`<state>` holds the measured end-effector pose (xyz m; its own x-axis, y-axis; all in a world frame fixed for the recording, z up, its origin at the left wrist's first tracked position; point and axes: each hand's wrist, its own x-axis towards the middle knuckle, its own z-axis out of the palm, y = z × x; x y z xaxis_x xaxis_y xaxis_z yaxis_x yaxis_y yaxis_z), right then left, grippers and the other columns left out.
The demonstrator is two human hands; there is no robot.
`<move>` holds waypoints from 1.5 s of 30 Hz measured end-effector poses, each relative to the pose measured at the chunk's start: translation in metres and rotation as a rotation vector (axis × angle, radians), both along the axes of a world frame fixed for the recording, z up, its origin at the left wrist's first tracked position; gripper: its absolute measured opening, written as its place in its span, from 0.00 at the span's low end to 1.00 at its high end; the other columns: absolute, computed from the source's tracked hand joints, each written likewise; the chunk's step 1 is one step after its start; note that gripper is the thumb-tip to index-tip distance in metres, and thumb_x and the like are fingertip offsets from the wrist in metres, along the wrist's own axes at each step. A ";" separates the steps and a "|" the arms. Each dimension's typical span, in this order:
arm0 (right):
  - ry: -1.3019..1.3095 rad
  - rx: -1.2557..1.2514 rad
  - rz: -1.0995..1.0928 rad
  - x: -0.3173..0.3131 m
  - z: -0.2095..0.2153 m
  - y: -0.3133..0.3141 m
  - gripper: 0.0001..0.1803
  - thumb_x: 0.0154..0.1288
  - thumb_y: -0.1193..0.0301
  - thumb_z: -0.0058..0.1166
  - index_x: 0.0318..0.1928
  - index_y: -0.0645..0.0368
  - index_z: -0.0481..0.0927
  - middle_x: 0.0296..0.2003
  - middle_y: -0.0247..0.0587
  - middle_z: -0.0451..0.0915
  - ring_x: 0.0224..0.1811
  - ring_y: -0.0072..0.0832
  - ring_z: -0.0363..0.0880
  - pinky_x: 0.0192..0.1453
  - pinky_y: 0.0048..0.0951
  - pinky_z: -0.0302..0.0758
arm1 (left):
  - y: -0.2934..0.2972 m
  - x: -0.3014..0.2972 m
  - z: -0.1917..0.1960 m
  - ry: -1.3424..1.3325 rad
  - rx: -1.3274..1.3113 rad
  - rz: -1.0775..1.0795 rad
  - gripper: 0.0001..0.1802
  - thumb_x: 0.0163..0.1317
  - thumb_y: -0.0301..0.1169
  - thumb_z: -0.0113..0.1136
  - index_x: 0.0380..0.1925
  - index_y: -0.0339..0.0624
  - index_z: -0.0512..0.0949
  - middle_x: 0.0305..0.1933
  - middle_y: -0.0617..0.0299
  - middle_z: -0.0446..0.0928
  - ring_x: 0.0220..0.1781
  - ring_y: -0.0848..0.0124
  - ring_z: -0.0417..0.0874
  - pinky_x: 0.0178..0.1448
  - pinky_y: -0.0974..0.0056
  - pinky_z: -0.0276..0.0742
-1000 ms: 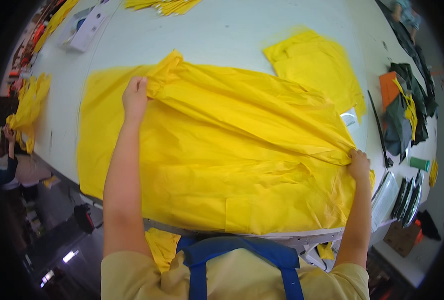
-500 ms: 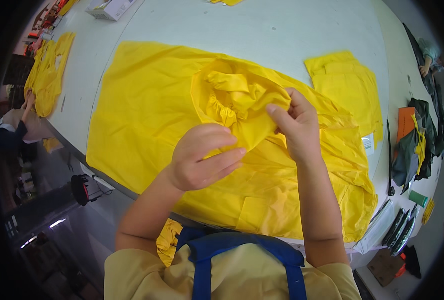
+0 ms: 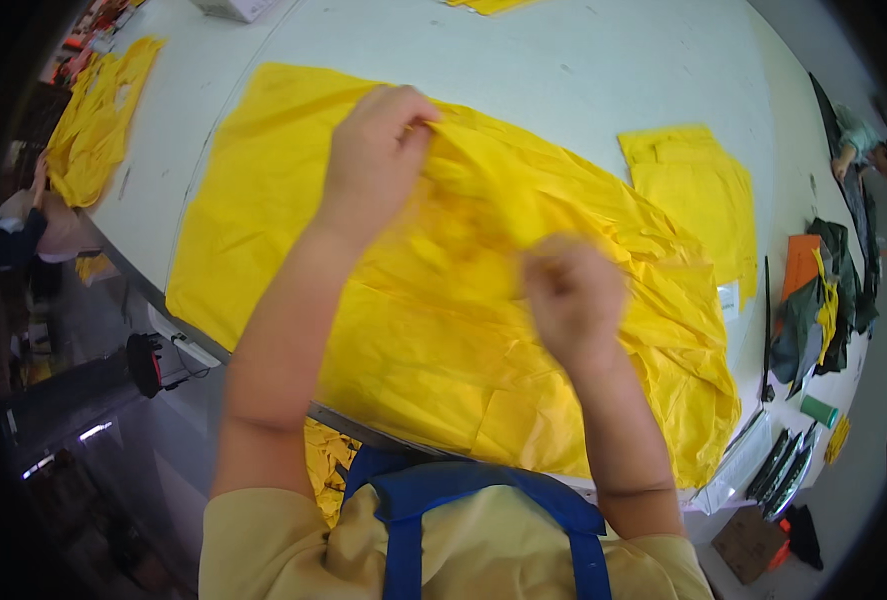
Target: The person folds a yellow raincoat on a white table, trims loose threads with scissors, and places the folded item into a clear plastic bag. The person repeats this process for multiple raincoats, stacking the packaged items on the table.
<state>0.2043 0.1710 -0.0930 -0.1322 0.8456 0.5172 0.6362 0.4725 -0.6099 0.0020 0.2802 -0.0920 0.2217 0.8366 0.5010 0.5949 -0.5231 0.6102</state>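
Your left hand [image 3: 374, 160] pinching a raised fold of the yellow garment [image 3: 264, 240], your right hand [image 3: 572, 298] blurred, clenched on the same fabric, white table [image 3: 584, 70] underneath

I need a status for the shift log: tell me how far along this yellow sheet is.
Done: one folded yellow piece lies flat on the white table.
In hand: the left hand and right hand both pinch a lifted ridge of the large yellow sheet, which is spread out and wrinkled.
Left: this sheet is not yet folded, and more yellow material is heaped at the table's far left edge.
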 end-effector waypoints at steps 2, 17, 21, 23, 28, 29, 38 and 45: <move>-0.053 -0.213 0.272 0.001 0.005 -0.010 0.14 0.51 0.68 0.63 0.40 0.53 0.77 0.34 0.41 0.78 0.37 0.38 0.77 0.43 0.35 0.72 | 0.030 -0.036 -0.052 0.027 -0.055 0.063 0.06 0.58 0.20 0.57 0.36 0.39 0.76 0.35 0.61 0.76 0.29 0.68 0.75 0.36 0.69 0.72; -0.511 -0.335 -0.537 0.280 -0.141 0.023 0.07 0.68 0.68 0.47 0.40 0.58 0.76 0.37 0.46 0.78 0.44 0.44 0.73 0.49 0.40 0.70 | 0.027 -0.014 -0.102 -0.162 -0.644 0.109 0.13 0.60 0.33 0.62 0.39 0.35 0.76 0.34 0.57 0.77 0.40 0.64 0.76 0.45 0.64 0.71; -0.557 -0.281 -0.647 0.276 -0.164 0.040 0.10 0.68 0.66 0.47 0.34 0.60 0.75 0.30 0.47 0.77 0.38 0.45 0.72 0.45 0.42 0.70 | 0.037 -0.087 -0.137 -0.116 -0.694 0.159 0.15 0.63 0.37 0.58 0.38 0.33 0.78 0.31 0.55 0.79 0.38 0.63 0.78 0.47 0.60 0.70; -0.559 -0.269 -0.663 0.275 -0.170 0.042 0.10 0.68 0.65 0.48 0.35 0.60 0.75 0.31 0.46 0.77 0.39 0.45 0.72 0.45 0.42 0.70 | 0.037 -0.093 -0.140 0.127 -0.653 0.149 0.16 0.64 0.38 0.56 0.42 0.34 0.78 0.35 0.56 0.80 0.42 0.64 0.78 0.51 0.62 0.70; -0.525 -0.240 -0.666 0.277 -0.173 0.039 0.10 0.68 0.66 0.49 0.36 0.60 0.75 0.34 0.44 0.76 0.40 0.44 0.70 0.46 0.40 0.69 | 0.052 -0.006 -0.064 0.015 -0.681 0.190 0.19 0.62 0.38 0.57 0.48 0.37 0.75 0.45 0.54 0.79 0.51 0.61 0.77 0.56 0.65 0.70; -0.524 -0.256 -0.671 0.276 -0.171 0.038 0.10 0.68 0.66 0.49 0.36 0.60 0.74 0.34 0.44 0.76 0.40 0.44 0.70 0.46 0.40 0.69 | 0.059 -0.001 -0.068 0.123 -0.688 0.206 0.20 0.62 0.39 0.58 0.48 0.38 0.75 0.47 0.53 0.78 0.51 0.59 0.77 0.56 0.64 0.70; -0.455 -0.421 -0.635 0.293 -0.171 0.039 0.10 0.68 0.67 0.50 0.40 0.61 0.74 0.39 0.48 0.75 0.46 0.44 0.70 0.51 0.38 0.69 | 0.118 -0.019 -0.148 0.442 -0.303 0.176 0.18 0.59 0.34 0.59 0.49 0.46 0.73 0.47 0.53 0.75 0.50 0.54 0.76 0.54 0.55 0.72; -0.525 -0.078 -0.578 0.226 -0.118 -0.026 0.20 0.64 0.70 0.54 0.56 0.60 0.70 0.55 0.52 0.70 0.60 0.50 0.64 0.65 0.45 0.60 | -0.015 -0.082 -0.079 0.357 -0.427 -0.070 0.18 0.59 0.35 0.60 0.47 0.41 0.75 0.47 0.54 0.75 0.52 0.55 0.75 0.56 0.58 0.71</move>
<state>0.4303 0.1447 -0.2113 0.1292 0.8860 0.4454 0.9824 -0.0532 -0.1791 -0.0801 0.2656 -0.1707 0.3776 0.9260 0.0050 0.7764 -0.3196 0.5432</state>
